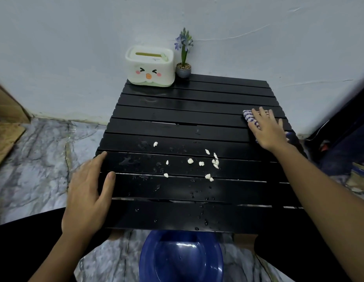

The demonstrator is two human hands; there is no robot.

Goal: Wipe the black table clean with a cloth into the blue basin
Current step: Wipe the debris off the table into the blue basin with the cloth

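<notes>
The right hand [267, 130] is pressing flat, fingers spread, on a blue-and-white striped cloth [250, 117] at the far right of the black slatted tabletop [177, 110]; the grip is open and palm-down rather than closed around the fabric, so the cloth is being pinned, not pinched. The cloth is looking soft, limp and light, likely damp, so it should be bunching and folding under any push; holding it with a broad flat palm, as here, seems the sensible hold for sweeping, since a fingertip pinch would be leaving most of it trailing. The left hand [89, 192] is resting open on the near left edge of the tabletop, thumb lying on the surface, holding nothing and seemingly steadying the table. Small white crumbs [201, 163] are lying scattered in the middle toward the near side, among water droplets [199, 212] that are running toward the near edge; the crumbs look light and loose, and could be dropping into the gaps between slats or smearing in the wet. The blue basin [181, 257] is sitting on the marbled floor [34, 159] just below the near edge, roughly centred, so debris would need steering toward that stretch of the edge. At the far left a cream tissue box with a cartoon face [149, 67] and, just beside it, a small potted purple flower [183, 58] are standing against the wall [75, 47], well apart from the crumbs and not blocking a sweep toward the basin.
</notes>
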